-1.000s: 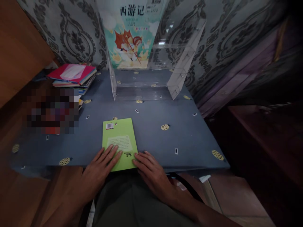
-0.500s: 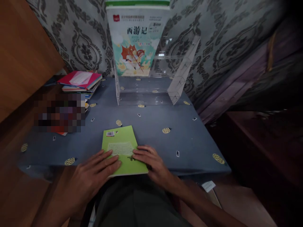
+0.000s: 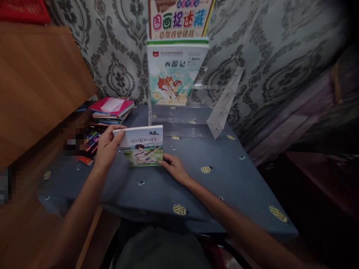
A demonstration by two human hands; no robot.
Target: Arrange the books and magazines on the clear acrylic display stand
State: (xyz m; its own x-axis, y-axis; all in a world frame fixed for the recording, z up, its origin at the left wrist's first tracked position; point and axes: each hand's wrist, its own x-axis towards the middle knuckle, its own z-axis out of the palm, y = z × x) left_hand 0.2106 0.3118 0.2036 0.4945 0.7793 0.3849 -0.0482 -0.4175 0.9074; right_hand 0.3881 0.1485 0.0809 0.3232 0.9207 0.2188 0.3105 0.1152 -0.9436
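Between my two hands a thin book [image 3: 144, 149] is held up off the table, its illustrated cover towards me; it shows a figure with a guitar on grass. My left hand [image 3: 110, 144] grips its upper left corner, thumb on the front. At the lower right edge my right hand [image 3: 174, 166] pinches it, fingers partly behind. Just beyond stands a clear plastic book rack [image 3: 224, 102]. On the rack's left side rest a white and teal book [image 3: 174, 74] and, above it, a book with colourful lettering [image 3: 179, 18].
A stack of books [image 3: 112, 106] lies at the table's back left, with a dark book [image 3: 94, 142] in front, partly blurred out. The table has a blue patterned cloth [image 3: 224, 186]. A wooden cabinet [image 3: 42, 82] stands left; a purple curtain [image 3: 297, 116] hangs right.
The book lay green back cover up under both hands at the table's near edge. Now it is lifted, turned to its front cover and further forward. The view has tilted up.
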